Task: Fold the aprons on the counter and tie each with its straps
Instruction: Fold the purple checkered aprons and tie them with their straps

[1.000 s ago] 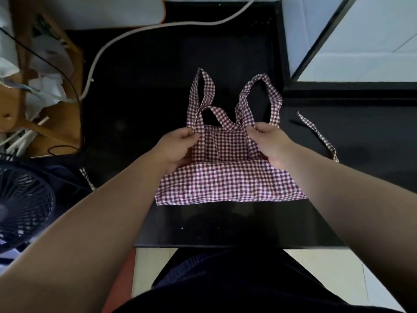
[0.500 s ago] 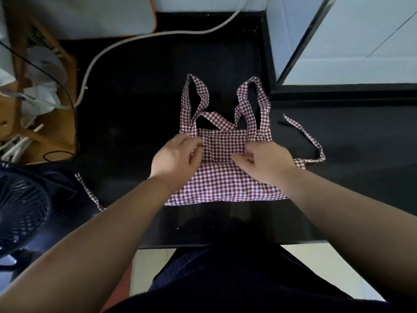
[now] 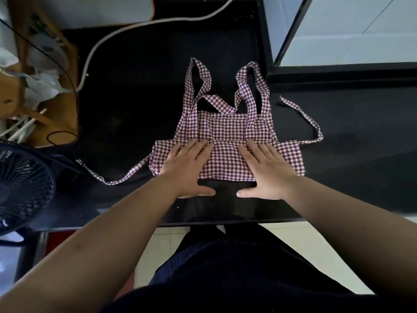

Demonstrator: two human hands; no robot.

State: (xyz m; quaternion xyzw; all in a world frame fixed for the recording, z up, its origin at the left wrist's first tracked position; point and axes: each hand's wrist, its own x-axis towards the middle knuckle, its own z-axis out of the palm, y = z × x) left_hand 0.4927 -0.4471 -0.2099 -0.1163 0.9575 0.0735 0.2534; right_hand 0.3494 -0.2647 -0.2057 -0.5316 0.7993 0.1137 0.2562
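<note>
No longer curled and pinching the fold as half a second ago: left hand (image 3: 187, 170) now spread wide, fingers straight, pressing flat on the near-left part of the checked apron (image 3: 228, 141), thumb past the cloth's near edge. Same with the right hand (image 3: 268, 172), spread flat on the near-right part, thumb likewise off the cloth. Between the two, a strip of the folded near band showing.

Apron in the middle of the black counter (image 3: 135, 105), folded into a short wide band with a narrower panel behind and two shoulder loops (image 3: 198, 82) at the far side. Left strap (image 3: 117, 177) trailing out to the near left over the counter; right strap (image 3: 311, 125) curling out to the right.

Far left, an open wooden box (image 3: 65, 109) holding crumpled white paper (image 3: 40, 86) and pale sticks, with a thin black cord (image 3: 61, 138) looped at its near edge.
</note>
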